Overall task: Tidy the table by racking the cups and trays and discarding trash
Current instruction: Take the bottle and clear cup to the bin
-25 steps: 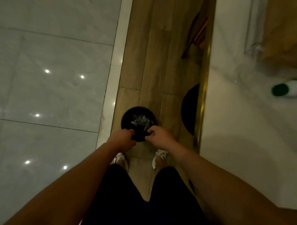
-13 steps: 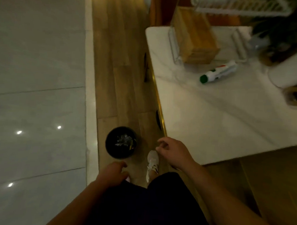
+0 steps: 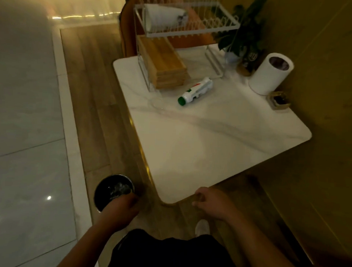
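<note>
Dim room: glossy grey tiles (image 3: 23,92) on the left and a strip of wood planks (image 3: 89,90) running along a white marble-look table (image 3: 210,154) with rounded corners and a shiny gold edge.

At the table's far edge stands a two-tier white wire rack (image 3: 221,25). White cups (image 3: 161,19) lie on their sides on the top tier, and a neat stack of rectangular wooden trays (image 3: 163,63) sits on the bottom one. The far right corner has a leafy plant (image 3: 244,36), a smooth white cylinder (image 3: 267,76) with a dark opening, and a little gold box (image 3: 279,101).

The bottle (image 3: 196,90) is white plastic and lies on its side in the far half of the table, just in front of the trays. Its long axis runs diagonally: green cap (image 3: 181,100) toward the near left, base toward the rack's foot.

On the floor by the near left corner is a round black bin (image 3: 100,192) with crinkly clear trash (image 3: 119,189) in it.

Compared with half a second ago, the view has tipped up, so the whole tabletop and the racked cups show now. The bottle hasn't budged. The left hand (image 3: 120,208) now overlaps the bin's rim, back to the camera with its fingers tucked under, so I can't tell whether it holds anything. The right hand (image 3: 212,204) sits just off the table's near corner, fingers loosely curled and holding nothing.
</note>
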